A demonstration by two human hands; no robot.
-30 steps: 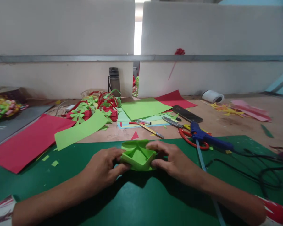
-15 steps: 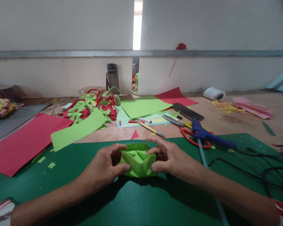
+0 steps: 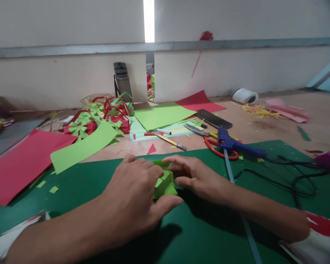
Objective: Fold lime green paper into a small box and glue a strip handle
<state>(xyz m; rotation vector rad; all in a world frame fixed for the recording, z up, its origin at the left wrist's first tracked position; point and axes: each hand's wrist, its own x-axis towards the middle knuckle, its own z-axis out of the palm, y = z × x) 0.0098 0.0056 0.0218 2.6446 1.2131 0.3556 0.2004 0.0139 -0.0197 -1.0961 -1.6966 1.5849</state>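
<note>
A folded bright green paper form [image 3: 166, 185], shaped like a small box, stands on the green mat between my hands. My left hand [image 3: 137, 190] reaches over its left side and covers much of it. Its thumb stretches out in front of the paper, apart from the other fingers. At the right side, my right hand [image 3: 192, 176] holds the paper's edge, thumb in front and fingers curled behind. The left part of the form is hidden by my left hand.
Blue glue gun [image 3: 236, 146] and open scissors [image 3: 209, 139] lie right, with a dark cord [image 3: 286, 187]. A cutter knife [image 3: 170, 142], green sheet [image 3: 162, 114] and phone [image 3: 213, 118] lie behind. Red-green paper baskets [image 3: 93, 124] and a red sheet [image 3: 24, 161] are left.
My left hand has moved right and over the folded paper, its thumb swinging out in front. My right hand stays at the right side. The view has shifted slightly.
</note>
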